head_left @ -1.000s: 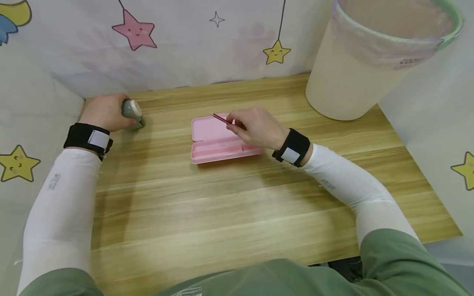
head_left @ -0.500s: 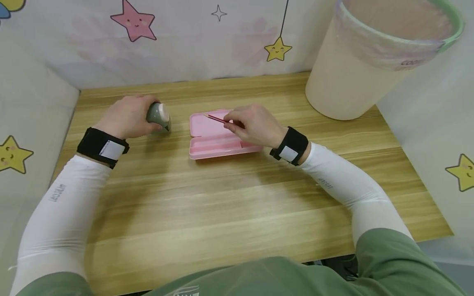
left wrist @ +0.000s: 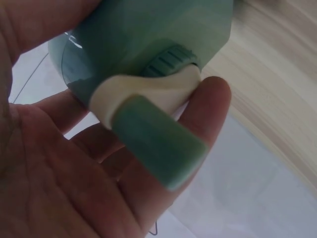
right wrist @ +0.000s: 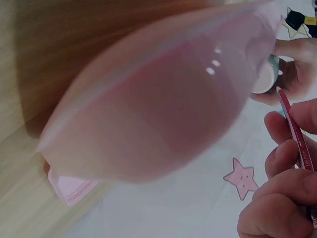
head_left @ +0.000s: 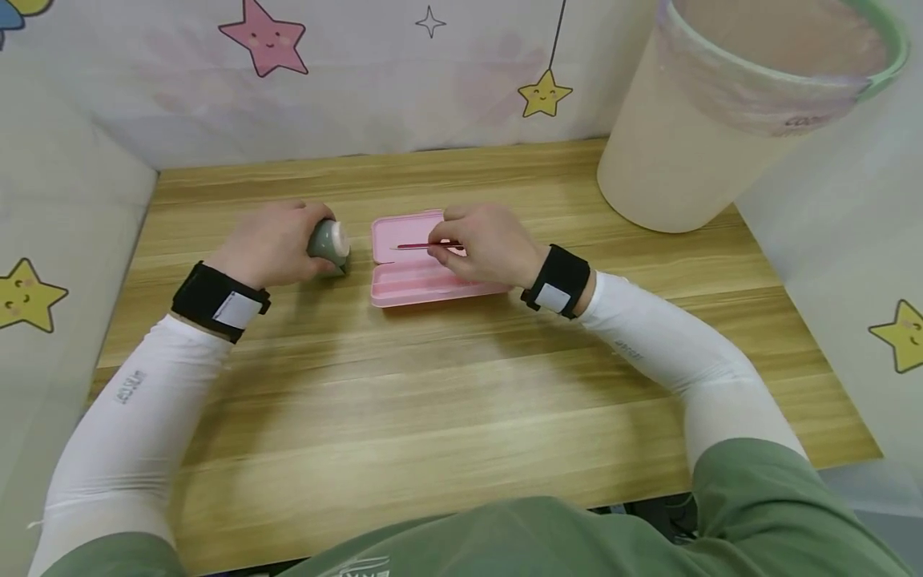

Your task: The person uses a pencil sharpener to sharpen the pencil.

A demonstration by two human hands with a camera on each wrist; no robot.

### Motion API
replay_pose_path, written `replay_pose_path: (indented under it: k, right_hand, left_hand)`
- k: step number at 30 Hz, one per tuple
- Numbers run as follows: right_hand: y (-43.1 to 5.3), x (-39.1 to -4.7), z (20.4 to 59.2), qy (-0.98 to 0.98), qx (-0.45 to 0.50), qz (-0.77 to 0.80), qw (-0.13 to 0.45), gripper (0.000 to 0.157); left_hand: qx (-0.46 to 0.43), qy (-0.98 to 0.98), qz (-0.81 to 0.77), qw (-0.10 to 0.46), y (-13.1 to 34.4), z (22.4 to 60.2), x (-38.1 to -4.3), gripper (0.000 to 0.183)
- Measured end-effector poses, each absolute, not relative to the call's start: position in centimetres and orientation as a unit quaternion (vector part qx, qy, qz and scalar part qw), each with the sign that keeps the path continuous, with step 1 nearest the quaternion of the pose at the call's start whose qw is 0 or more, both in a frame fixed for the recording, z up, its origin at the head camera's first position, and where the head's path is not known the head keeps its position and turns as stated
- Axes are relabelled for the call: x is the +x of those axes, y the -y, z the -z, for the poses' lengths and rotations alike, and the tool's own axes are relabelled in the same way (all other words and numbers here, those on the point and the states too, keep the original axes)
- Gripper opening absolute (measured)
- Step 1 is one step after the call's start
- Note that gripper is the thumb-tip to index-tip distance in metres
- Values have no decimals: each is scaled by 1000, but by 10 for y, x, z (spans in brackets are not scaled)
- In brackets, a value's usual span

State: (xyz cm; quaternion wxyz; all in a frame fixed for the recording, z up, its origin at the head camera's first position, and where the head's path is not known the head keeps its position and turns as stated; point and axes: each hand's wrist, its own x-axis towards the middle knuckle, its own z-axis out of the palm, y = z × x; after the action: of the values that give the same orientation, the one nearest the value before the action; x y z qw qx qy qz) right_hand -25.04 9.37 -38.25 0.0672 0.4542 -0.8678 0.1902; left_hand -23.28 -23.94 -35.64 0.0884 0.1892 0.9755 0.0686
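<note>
On the left, my left hand (head_left: pixel 277 244) grips a green pencil sharpener (head_left: pixel 327 243) whose pale round end faces right. Close up in the left wrist view, its cream crank arm (left wrist: pixel 143 91) and green knob (left wrist: pixel 158 144) lie by my fingers. My right hand (head_left: pixel 497 244) pinches a red pencil (head_left: pixel 413 246), its sharpened tip pointing left at the sharpener, a gap apart. Beneath the pencil, a pink pencil case (head_left: pixel 400 288) lies unfolded on the table; its right part is hidden under my right hand. The red pencil (right wrist: pixel 296 126) also shows in the right wrist view.
A tall cream bin (head_left: pixel 671 160) with a green rim and a thin liner stands at the table's back right. Patterned white cloth (head_left: pixel 360 96) walls the table's back and sides. A large blurred pink surface (right wrist: pixel 148 114) fills much of the right wrist view.
My left hand has carried the sharpener rightward, from the table's far left to near the case. The pencil has turned to lie nearly level, its tip pointing left.
</note>
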Motion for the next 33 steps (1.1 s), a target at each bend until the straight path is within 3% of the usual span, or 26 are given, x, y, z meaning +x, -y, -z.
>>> replay_pose_path:
  k: [15,26,33]
  right_hand:
    - [-67,-261,374,874,473,-98,-50,23]
    - [-69,-269,360,866,485,-63,-103,21]
    - [-68,-274,352,857,503,-41,-107,22]
  left_hand:
    - [203,-971,-67,111,229,357,-228,67]
    - [218,-967,-80,109,221,361,-231,59]
    - [211,-967,-80,121,226,359,-232,60]
